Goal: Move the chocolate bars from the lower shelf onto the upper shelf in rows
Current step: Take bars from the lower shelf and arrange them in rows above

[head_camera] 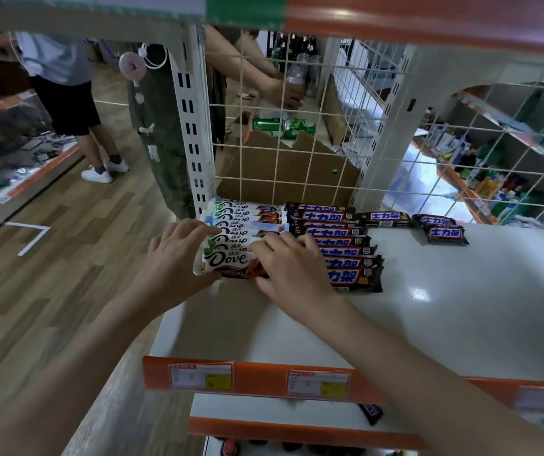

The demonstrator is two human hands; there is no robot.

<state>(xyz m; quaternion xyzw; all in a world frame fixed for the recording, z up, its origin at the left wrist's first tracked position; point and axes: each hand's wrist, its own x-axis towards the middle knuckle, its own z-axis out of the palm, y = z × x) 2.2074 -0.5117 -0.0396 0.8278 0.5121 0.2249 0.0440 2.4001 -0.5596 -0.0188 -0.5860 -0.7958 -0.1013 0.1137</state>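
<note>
On the white upper shelf [461,307] a row of white Dove chocolate bars [241,222] runs back to the wire grid. The nearest Dove bar [227,260] is at the front of that row. My left hand [178,258] grips its left end and my right hand [293,264] presses on its right end. Beside it on the right lies a row of dark Snickers bars [343,248], with three more dark bars [441,228] loose farther right. One dark bar [371,413] lies on the lower shelf [264,409].
An orange price strip with labels [264,378] edges the upper shelf. A white wire grid [297,126] backs it, with a slotted upright post [191,126] at left. Behind the grid are a cardboard box [283,172], green cans and people standing in the aisle.
</note>
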